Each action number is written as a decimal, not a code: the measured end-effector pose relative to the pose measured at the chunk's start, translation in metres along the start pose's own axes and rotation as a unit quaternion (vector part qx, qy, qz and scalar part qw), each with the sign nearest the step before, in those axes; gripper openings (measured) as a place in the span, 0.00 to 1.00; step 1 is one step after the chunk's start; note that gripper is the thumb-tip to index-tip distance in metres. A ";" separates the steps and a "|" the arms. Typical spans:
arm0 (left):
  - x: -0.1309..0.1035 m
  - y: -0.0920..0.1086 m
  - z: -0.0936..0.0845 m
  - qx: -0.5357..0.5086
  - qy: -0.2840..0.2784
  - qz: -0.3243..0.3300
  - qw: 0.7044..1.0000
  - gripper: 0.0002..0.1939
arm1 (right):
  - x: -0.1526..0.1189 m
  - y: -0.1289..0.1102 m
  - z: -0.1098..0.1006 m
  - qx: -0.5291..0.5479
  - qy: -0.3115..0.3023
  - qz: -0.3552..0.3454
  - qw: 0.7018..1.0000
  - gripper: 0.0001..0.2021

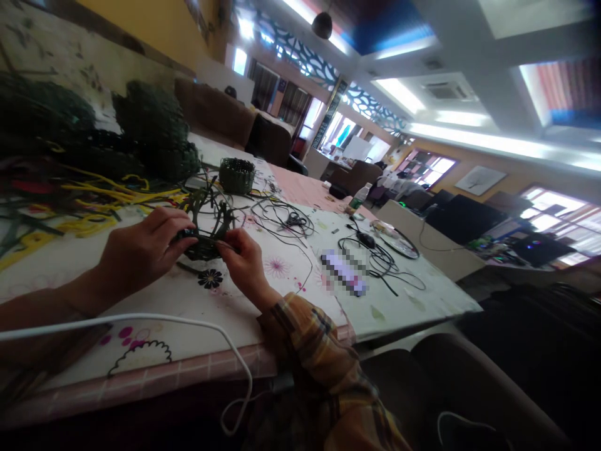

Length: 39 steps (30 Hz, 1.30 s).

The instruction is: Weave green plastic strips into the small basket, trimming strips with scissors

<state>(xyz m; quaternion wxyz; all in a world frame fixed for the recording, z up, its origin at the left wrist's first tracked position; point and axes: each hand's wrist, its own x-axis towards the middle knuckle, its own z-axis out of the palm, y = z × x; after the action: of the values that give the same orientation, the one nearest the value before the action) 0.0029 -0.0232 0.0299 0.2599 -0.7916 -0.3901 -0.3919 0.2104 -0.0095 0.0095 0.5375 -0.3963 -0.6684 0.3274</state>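
Between both hands above the surface (188, 304), the dark green basket (203, 250) looked part-made, its low wall apparently woven, its upper strands loose and seemingly unworked. Those strands pointed roughly to twelve o'clock, while the roundish body showed no clear long axis. The left hand (141, 255) pinched its nine-o'clock side; the right hand (243, 260) pinched a strand toward three o'clock.

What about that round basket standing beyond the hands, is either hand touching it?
No, the round basket stands apart, while the left hand and right hand both hold another dark woven piece.
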 end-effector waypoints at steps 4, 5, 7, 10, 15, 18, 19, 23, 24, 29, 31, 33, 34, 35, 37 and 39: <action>0.002 0.012 -0.005 0.054 -0.049 -0.021 0.997 0.17 | 0.000 0.002 0.001 0.000 0.006 0.005 1.000 0.09; 0.003 0.014 -0.006 0.065 -0.058 -0.027 0.996 0.18 | 0.000 0.002 0.001 -0.003 0.008 0.006 1.000 0.09; 0.005 0.016 -0.007 0.059 -0.065 -0.038 0.995 0.18 | 0.000 0.002 0.001 -0.009 0.009 0.005 1.000 0.09; 0.007 0.014 -0.003 -0.032 -0.045 -0.065 0.996 0.16 | 0.001 0.003 -0.001 -0.014 -0.001 -0.009 1.000 0.09; 0.008 0.010 0.003 -0.169 0.002 -0.115 0.979 0.11 | 0.001 0.005 -0.002 0.007 -0.025 -0.011 1.000 0.09; 0.009 0.009 0.003 -0.192 -0.004 -0.120 0.974 0.10 | 0.001 0.007 0.000 0.015 -0.040 0.006 0.999 0.10; 0.009 0.008 0.002 -0.195 -0.010 -0.116 0.974 0.11 | 0.001 0.008 0.000 0.017 -0.042 0.008 0.999 0.11; 0.008 0.007 -0.001 -0.191 -0.035 -0.103 0.975 0.13 | 0.000 0.007 0.000 0.020 -0.037 -0.003 0.999 0.11; 0.008 0.007 -0.001 -0.188 -0.046 -0.109 0.975 0.13 | 0.000 0.007 0.000 0.021 -0.037 -0.008 0.999 0.10; 0.009 0.009 -0.003 -0.201 -0.076 -0.148 0.965 0.18 | -0.001 0.003 0.000 0.022 -0.048 -0.011 0.999 0.10; 0.009 0.009 -0.001 -0.214 -0.079 -0.143 0.963 0.21 | -0.002 0.002 0.002 0.023 -0.054 -0.003 0.998 0.10; 0.009 0.008 0.001 -0.222 -0.094 -0.152 0.958 0.24 | -0.004 0.000 0.003 0.012 -0.056 -0.007 0.998 0.11; 0.008 0.008 0.002 -0.227 -0.103 -0.168 0.954 0.25 | -0.004 0.000 0.004 0.002 -0.057 -0.012 0.998 0.11; 0.007 0.007 0.003 -0.234 -0.112 -0.188 0.947 0.26 | -0.004 -0.002 0.003 -0.007 -0.059 -0.019 0.998 0.10; 0.004 0.004 0.006 -0.249 -0.130 -0.230 0.932 0.28 | -0.003 -0.006 0.000 -0.021 -0.071 -0.031 0.997 0.08; 0.002 0.002 0.007 -0.259 -0.136 -0.262 0.920 0.28 | -0.001 -0.011 -0.006 -0.009 -0.106 -0.034 0.994 0.07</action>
<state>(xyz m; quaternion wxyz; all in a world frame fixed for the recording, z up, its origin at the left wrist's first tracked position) 0.0084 -0.0182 0.0273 -0.1216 -0.7466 -0.5001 -0.4216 0.2143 -0.0159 0.0197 0.4708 -0.3409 -0.7378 0.3433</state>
